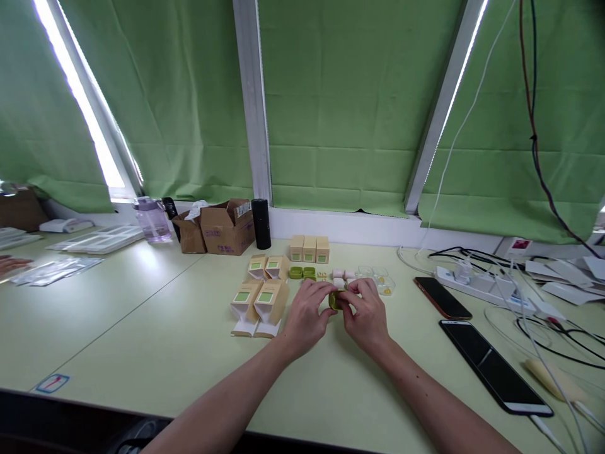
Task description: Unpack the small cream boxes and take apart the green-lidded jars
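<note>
Between both hands, just above the table, is a small olive-green case (334, 301). My left hand (306, 314) pinches its left side, and the fingers of my right hand (367, 313) close on it from the right. Fingers cover part of the case, so its inside cannot be made out well. Just beyond the hands lie more green cases (296, 272), some tiny yellowish pieces (322, 275), small pale pink pieces (338, 273) and clear plastic shells (386, 285). To the left stand several small tan boxes (271, 297) with open flaps.
Three tan boxes (309, 250) line up farther back. Two phones (491, 362) and a power strip (482, 290) with tangled cables occupy the right. A brown carton (227, 228), black cylinder (261, 224) and purple bottle (153, 219) stand back left. Another person's hand (12, 265) shows far left.
</note>
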Demonstrator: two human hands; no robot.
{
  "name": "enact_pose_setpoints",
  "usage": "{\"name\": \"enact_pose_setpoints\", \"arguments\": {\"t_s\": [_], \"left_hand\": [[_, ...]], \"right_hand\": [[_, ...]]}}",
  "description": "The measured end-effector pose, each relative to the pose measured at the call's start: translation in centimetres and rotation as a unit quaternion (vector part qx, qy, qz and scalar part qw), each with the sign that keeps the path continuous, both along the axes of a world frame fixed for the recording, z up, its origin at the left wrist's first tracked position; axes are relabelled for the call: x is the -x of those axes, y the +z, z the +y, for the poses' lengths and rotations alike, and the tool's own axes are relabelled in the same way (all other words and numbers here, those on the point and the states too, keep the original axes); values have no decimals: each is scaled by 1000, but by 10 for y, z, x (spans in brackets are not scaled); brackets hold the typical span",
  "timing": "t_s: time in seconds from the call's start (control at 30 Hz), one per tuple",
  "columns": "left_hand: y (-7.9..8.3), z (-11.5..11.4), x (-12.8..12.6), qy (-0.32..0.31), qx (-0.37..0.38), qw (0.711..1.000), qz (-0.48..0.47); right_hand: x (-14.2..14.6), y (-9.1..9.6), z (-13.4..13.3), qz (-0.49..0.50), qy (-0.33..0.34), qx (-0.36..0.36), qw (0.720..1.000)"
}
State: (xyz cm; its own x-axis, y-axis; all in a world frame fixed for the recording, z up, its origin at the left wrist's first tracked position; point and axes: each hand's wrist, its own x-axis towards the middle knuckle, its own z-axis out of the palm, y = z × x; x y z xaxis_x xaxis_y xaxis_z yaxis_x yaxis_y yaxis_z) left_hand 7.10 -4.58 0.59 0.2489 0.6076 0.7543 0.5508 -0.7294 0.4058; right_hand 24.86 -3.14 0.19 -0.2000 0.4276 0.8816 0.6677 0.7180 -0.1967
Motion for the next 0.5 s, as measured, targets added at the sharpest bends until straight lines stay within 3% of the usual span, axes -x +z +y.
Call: {"name": "enact_pose_setpoints", "arguments": {"t_s": [0.5], "left_hand": [[-6, 4, 1, 31, 12, 999, 10]], "right_hand": [[0, 0, 1, -36, 1, 13, 999]]}}
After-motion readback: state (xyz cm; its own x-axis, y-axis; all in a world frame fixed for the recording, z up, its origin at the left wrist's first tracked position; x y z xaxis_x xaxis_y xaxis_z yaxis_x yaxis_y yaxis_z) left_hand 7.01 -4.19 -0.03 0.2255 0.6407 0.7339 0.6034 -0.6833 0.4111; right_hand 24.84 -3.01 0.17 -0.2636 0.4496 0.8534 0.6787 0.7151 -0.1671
